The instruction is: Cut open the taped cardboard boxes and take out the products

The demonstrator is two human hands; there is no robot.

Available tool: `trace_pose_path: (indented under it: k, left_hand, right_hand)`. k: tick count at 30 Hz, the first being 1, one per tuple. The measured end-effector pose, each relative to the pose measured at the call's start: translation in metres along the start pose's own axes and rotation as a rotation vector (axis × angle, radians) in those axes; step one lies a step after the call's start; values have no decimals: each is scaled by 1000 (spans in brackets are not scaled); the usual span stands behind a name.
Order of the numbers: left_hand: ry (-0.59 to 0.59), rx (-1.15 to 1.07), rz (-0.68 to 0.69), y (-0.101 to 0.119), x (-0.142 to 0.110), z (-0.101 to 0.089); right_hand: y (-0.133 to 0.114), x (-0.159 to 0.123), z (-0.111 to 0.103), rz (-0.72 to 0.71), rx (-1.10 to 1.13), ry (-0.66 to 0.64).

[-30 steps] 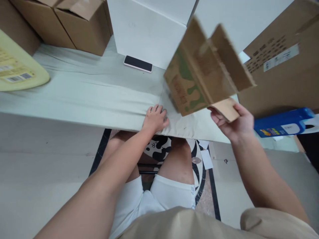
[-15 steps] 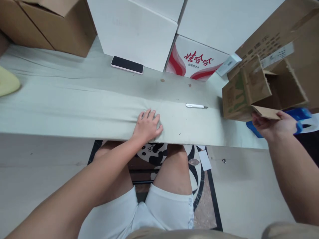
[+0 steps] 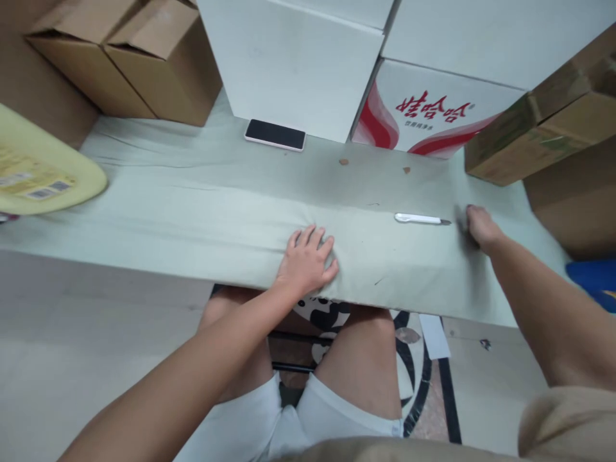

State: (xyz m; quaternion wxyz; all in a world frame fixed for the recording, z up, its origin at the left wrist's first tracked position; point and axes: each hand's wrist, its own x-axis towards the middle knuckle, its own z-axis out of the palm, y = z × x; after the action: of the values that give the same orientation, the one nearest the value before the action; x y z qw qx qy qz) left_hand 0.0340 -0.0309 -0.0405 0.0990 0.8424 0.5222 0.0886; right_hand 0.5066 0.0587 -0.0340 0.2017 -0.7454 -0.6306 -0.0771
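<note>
My left hand [image 3: 310,260] lies on the pale green cloth near the table's front edge, palm down, its fingers spread and holding nothing. Farther right, my right hand [image 3: 482,228] is over the cloth, just beyond the tip of a white-handled craft knife [image 3: 418,219]. Its fingers are blurred and mostly turned from view, so whether they are closed does not show. The knife lies flat, its tip pointing right. Behind the right hand, a brown cardboard box [image 3: 539,138] with tape and faint green print rests at the table's right side.
A phone [image 3: 275,135] lies before white cartons [image 3: 298,70]; beside them is a white carton with red lettering [image 3: 428,119]. Brown boxes [image 3: 168,77] stand back left. A yellow bottle [image 3: 52,167] lies at left. Something blue [image 3: 594,279] sits at the right edge.
My right hand has let go of the open cardboard box and moved left toward the knife. The view has shifted left, bringing in more of the yellow bottle. My left hand stays on the cloth.
</note>
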Motion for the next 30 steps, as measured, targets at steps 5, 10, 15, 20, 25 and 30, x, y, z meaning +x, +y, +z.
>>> trace_pose_path:
  k: [5,10,15,20,25,30]
  left_hand:
    - [-35,-22,14,3,-2,-2]
    - [3,-40,9,3,-3,-2]
    - [82,-214,-25,5,-7,1]
    - [142,-249,-28,-63,-13,-18]
    - [396,-6,-216,-198,43,-104]
    - [357,215,-400,-281,114,-183]
  right_hand:
    - [-42,-101,5,198,-17,122]
    - [-163,-179,-18,-178,189,-108]
    - [-237,-201,-3,-272,96,-230]
    - [-232,-201,2,-287,93,-190]
    - [-236,-203,4,-250,71,-151]
    - [-241,-200,5,-301,20,-101]
